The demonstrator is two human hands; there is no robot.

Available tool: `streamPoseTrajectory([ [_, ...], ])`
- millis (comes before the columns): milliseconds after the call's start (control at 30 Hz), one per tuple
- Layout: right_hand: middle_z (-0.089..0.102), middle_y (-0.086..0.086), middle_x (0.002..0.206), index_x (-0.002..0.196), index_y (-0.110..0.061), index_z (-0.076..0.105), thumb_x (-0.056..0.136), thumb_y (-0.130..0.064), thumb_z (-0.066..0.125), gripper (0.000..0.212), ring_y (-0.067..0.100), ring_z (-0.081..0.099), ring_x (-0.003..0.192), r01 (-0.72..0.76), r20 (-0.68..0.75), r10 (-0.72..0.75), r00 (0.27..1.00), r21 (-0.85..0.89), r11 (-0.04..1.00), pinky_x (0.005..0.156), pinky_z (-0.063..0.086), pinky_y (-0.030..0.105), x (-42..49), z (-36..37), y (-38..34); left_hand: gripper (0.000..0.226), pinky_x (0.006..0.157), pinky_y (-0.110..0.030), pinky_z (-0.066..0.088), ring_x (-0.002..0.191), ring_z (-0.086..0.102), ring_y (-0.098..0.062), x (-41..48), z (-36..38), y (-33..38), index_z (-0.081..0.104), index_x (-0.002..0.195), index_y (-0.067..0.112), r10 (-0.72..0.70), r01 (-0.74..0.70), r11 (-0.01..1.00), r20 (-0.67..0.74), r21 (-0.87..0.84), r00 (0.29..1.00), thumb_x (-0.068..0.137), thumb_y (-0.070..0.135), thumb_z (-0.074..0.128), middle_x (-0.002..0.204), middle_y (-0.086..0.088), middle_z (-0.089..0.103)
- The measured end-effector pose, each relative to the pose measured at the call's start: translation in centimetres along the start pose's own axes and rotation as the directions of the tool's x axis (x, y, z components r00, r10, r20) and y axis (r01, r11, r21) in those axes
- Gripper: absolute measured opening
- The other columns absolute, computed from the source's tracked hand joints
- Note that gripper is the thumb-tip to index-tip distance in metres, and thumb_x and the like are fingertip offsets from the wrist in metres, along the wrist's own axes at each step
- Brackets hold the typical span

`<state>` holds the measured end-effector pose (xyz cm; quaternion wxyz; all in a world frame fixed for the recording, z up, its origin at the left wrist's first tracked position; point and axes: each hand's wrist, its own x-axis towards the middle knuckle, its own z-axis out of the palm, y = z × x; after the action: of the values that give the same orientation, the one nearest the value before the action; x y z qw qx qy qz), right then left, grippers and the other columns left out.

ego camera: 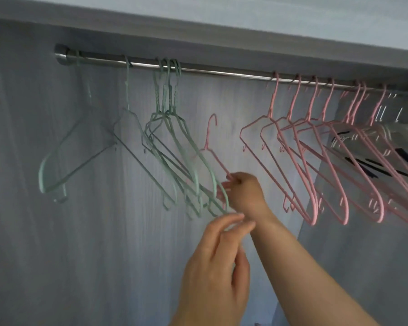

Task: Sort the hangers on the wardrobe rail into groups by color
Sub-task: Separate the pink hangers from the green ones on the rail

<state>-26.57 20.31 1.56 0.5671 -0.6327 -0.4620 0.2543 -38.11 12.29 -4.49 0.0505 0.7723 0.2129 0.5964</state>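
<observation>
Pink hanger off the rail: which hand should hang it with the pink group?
Right. The right hand grips the loose pink hanger, and the pink group hangs on its side of the rail. The left hand is lower, fingertips at the green hangers.
</observation>
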Motion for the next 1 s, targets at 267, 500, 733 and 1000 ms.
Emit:
streamPoseTrajectory([
  [267, 0.057, -0.005, 0.089, 0.108, -0.018, 0.064, 0.093, -0.005, 0.038, 0.033, 0.016, 0.055, 0.081, 0.130, 0.024, -0.148, 0.989, -0.632, 0.764, 0.070, 0.040, 0.023, -3.2, -7.7, 11.5, 0.062, 0.106, -0.015, 0.014, 0.132, 0.031, -0.026, -4.4, 1.8, -10.4, 0.022, 0.140, 0.012, -0.510, 0.468, 0.860, 0.301, 0.204, 0.806, 0.086, 0.012, 0.052, 0.145, -0.013, 0.032],
  [500, 0.062, -0.024, 0.082, 0.086, -0.058, 0.061, 0.091, -0.043, 0.044, 0.024, -0.005, 0.056, 0.090, 0.273, 0.212, -0.189, 0.959, -0.506, 0.818, 0.084, 0.039, 0.010, -5.6, -14.0, 14.0, 0.058, 0.109, -0.036, 0.015, 0.137, 0.020, -0.031, -6.3, -4.0, -16.7, 0.030, 0.137, 0.023, -0.810, 0.539, 0.545, 0.236, 0.643, 0.537, 0.086, 0.038, 0.054, 0.140, -0.025, 0.037],
  [733, 0.061, 0.005, 0.102, 0.085, -0.033, 0.066, 0.093, -0.011, 0.047, 0.030, 0.003, 0.055, 0.096, 0.150, 0.134, -0.112, 0.985, -0.323, 0.934, 0.079, 0.031, -0.006, -4.1, -12.8, 15.8, 0.017, 0.064, -0.011, 0.042, 0.069, 0.063, -0.008, -9.9, -10.0, -13.0, 0.068, 0.068, 0.018, -0.687, 0.640, 0.711, 0.481, 0.291, 0.545, 0.079, 0.028, 0.060, 0.079, -0.002, 0.070],
  [1000, 0.043, 0.016, 0.132, 0.118, -0.022, 0.056, 0.089, -0.009, 0.053, 0.032, 0.033, 0.041, 0.124, -0.026, -0.069, 0.001, 0.998, -0.354, 0.935, 0.109, 0.030, 0.036, -2.1, -6.5, 17.1, 0.025, 0.048, -0.014, 0.048, 0.047, 0.060, -0.012, -9.2, -13.1, -8.8, 0.061, 0.079, 0.005, -0.767, 0.809, 0.588, 0.328, 0.018, 0.551, 0.091, -0.003, 0.041, 0.061, -0.002, 0.068],
])
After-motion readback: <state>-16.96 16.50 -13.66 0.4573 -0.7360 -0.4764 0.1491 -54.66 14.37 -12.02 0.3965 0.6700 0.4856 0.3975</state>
